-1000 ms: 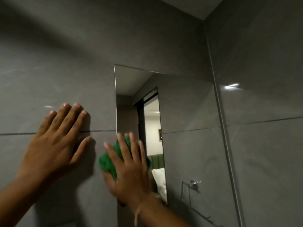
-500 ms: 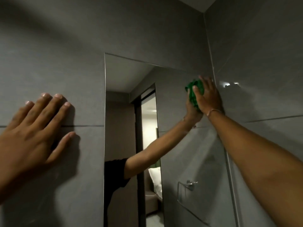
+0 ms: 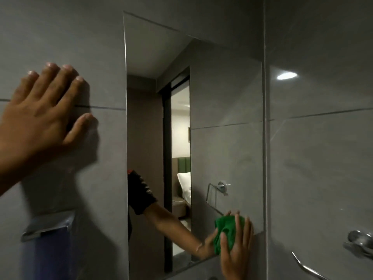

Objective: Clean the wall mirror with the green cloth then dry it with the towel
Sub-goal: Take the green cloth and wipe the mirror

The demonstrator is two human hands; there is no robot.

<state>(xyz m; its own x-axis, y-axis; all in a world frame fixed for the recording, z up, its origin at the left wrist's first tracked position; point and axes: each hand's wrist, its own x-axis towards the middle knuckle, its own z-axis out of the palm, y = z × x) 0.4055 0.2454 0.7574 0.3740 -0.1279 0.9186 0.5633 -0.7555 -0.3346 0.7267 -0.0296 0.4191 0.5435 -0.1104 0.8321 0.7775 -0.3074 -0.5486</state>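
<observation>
The crumpled green cloth (image 3: 226, 231) sits pressed against the glass at the lower right corner of the frameless rectangular wall mirror (image 3: 222, 93), just above its bottom edge. The right hand (image 3: 235, 249) covers the cloth from below, its fingers (image 3: 238, 225) spread over the fabric and its grip clamped on the cloth against the mirror. The towel for drying cannot be told apart in this view.

The mirror is set flat into the grey tiled wall (image 3: 60, 27), close to the corner where a second grey wall meets it. In the glass show the reflected forearm with a thin bracelet, a black sleeve with red trim, a dark doorway, a bed with white pillows and a green headboard, and a chrome towel ring.

The left hand (image 3: 40, 118) lies flat on the tile left of the mirror, across a horizontal grout line, its grip apart and holding nothing. Below it a chrome holder (image 3: 46, 227) juts from the wall with something dark blue beneath. On the right wall a chrome bracket (image 3: 359, 239) carries a slanted rail (image 3: 308, 267), and a round ceiling-light glare (image 3: 286, 75) shines on the tile.
</observation>
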